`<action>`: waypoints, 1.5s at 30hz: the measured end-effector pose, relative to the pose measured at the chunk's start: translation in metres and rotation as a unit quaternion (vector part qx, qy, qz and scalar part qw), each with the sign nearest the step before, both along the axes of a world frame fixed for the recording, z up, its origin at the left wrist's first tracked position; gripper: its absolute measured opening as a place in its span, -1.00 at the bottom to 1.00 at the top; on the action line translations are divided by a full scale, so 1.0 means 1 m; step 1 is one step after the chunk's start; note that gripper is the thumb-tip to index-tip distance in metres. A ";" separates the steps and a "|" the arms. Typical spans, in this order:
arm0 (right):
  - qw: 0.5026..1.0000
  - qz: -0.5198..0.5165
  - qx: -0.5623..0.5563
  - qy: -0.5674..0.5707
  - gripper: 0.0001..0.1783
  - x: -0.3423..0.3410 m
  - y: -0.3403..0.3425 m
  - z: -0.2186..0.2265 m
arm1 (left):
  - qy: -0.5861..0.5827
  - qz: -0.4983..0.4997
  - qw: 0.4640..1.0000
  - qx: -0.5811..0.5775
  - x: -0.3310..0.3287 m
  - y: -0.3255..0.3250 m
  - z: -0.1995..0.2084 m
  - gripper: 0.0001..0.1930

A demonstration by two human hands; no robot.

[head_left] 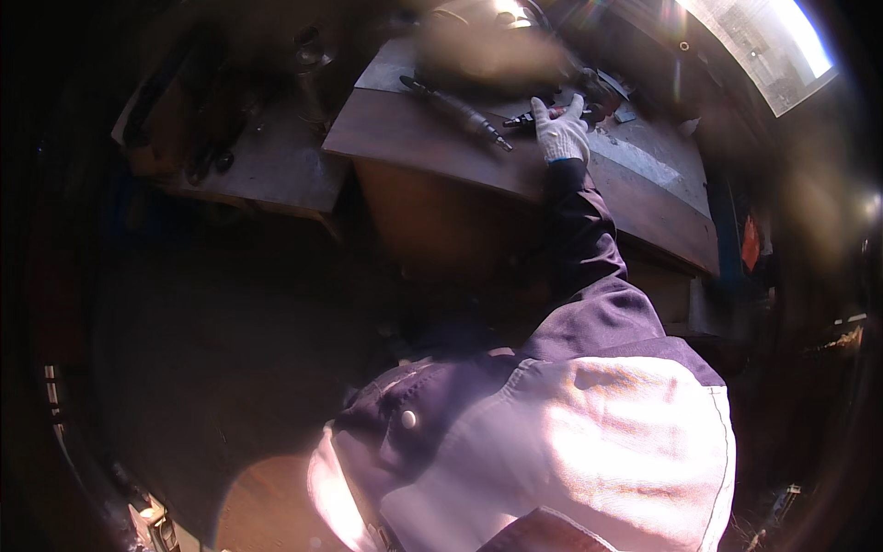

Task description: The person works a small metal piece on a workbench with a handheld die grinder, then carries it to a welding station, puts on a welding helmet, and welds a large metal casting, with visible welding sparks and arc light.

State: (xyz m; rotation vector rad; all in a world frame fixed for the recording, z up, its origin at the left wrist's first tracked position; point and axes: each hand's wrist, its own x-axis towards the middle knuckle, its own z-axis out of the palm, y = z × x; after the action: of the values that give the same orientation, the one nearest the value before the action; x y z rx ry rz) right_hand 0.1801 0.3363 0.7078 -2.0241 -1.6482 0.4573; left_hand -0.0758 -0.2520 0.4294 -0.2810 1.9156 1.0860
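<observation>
My right hand point(563, 135), in a white knit glove, reaches onto the brown tabletop point(395, 124). Its thumb and a finger are spread apart across a short dark tool with a metal tip and a reddish part point(521, 120), which shows between and beside them. Whether the fingers touch it is hard to tell. Left of this hand lies a slim, pen-shaped power tool point(460, 114) with a grey body and a narrow metal tip. My left hand is out of the picture.
Blurred clutter point(602, 92) crowds the table's far side, beside a pale sheet point(644, 158). On the left stands a lower bench point(285, 166) with dark items on it. A bright panel point(782, 46) hangs at upper right; a red object point(751, 243) is below it.
</observation>
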 end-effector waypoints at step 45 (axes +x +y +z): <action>0.072 0.953 -0.261 -0.138 -0.35 -0.456 -0.675 -0.047 | -0.124 0.197 0.917 -0.325 0.336 -0.224 -0.033 -0.56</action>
State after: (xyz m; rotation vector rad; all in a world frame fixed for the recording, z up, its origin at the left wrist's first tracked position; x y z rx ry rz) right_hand -0.2755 -0.3388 0.6610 -1.0901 1.8528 -0.7493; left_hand 0.2602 -0.4762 0.3967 -1.1626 1.9736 0.5733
